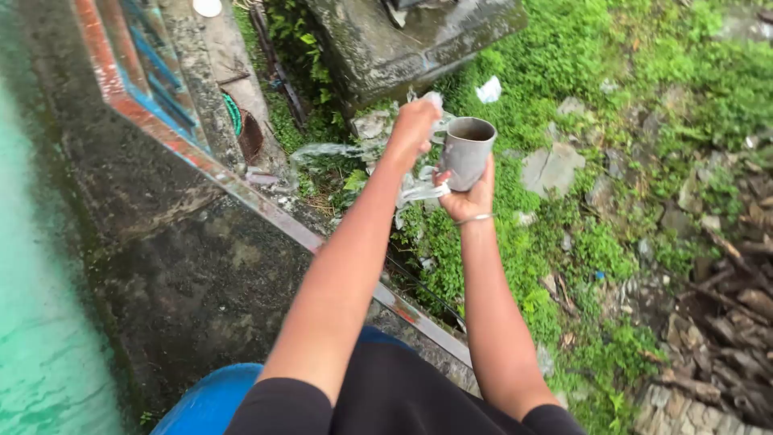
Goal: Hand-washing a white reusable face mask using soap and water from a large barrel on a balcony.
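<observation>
Head view, looking down past two bare arms stretched out over a ledge. One metal cup (468, 151), grey, upright with a slight tilt, mouth upward, long axis near vertical, held out above the grass (580, 48). Right hand (467, 197) wrapped around the cup from below and behind, fingers grasping its lower wall; one thin bangle (475, 217) on that wrist. Left hand (413, 125) clenched just beside the cup's left side, touching or nearly touching its rim; exactly what is pinched inside the fist, cannot tell. Water (338, 149) flung out in a stream leftward from the hands, plus splashes below the cup. Cup lying directly between the two hands, right hand carrying it, left hand slightly higher and equally close.

Further off: one dark, mossy concrete ledge (185, 266) with a red and blue painted edge, green water (36, 306) at far left, one blue rounded container (209, 399) near the body, one concrete slab (403, 44) ahead, several flat stones (551, 169) in the grass, one white scrap (489, 89), heaped sticks (725, 322) at right.
</observation>
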